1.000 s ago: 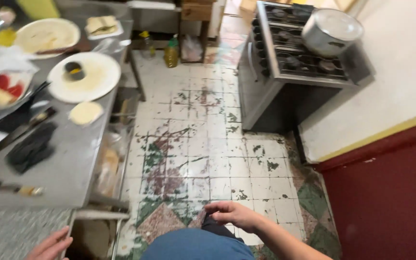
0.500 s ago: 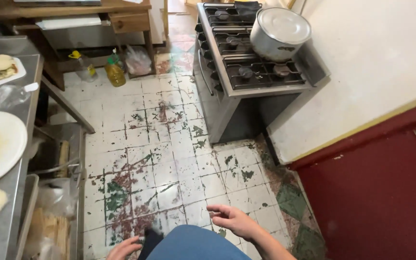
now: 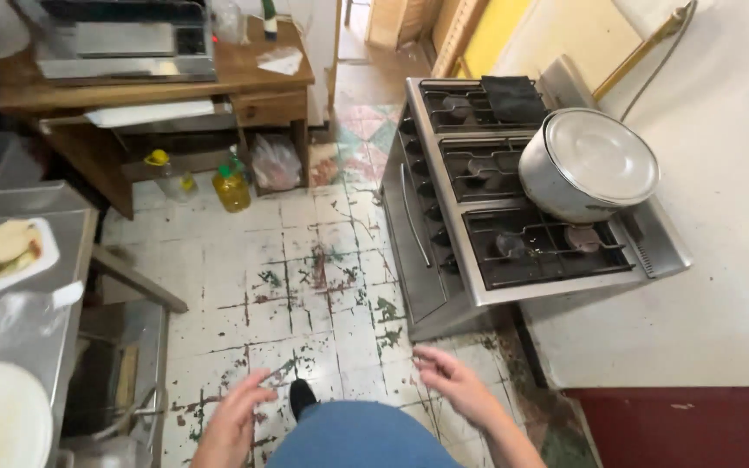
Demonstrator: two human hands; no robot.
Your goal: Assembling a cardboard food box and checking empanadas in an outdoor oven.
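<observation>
Bare and empty, my left hand [image 3: 237, 420] and right hand [image 3: 450, 381] hang apart, fingers loosely spread, over worn floor tiles [image 3: 305, 277]. Steel gas stove [image 3: 513, 217], lidded aluminium pot [image 3: 587, 165] on it, stands near my right hand.

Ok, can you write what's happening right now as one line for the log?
left hand: open, empty, over tiled floor | right hand: open, empty, near stove | lidded metal pot on stove | counter to the left
</observation>
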